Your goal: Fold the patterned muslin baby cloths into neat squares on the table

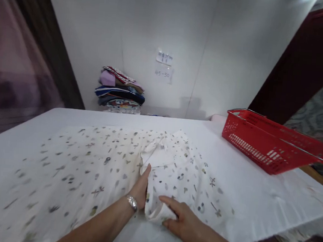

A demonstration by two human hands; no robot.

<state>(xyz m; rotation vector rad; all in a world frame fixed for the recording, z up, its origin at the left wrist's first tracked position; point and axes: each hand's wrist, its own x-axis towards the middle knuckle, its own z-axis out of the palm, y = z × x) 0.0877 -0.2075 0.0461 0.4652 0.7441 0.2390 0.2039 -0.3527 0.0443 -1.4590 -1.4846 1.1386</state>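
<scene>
White table [205, 131] against a pale wall [235, 48], and near its middle, soft white cloth with small grey-and-brown print [172, 186], its near end curling up between 2 hands. Looks like a fold being worked, and the next move seems to call for laying that end over flat. Bare left hand [141, 189] stands thumb-up at the fold's left edge, fingers hidden, grip impossible to tell; bare right hand [185, 219] is part open, thumb and forefinger spread around the curl, firmness of hold unclear.

One close head-worn view, forward and down over the table [242, 181].
</scene>
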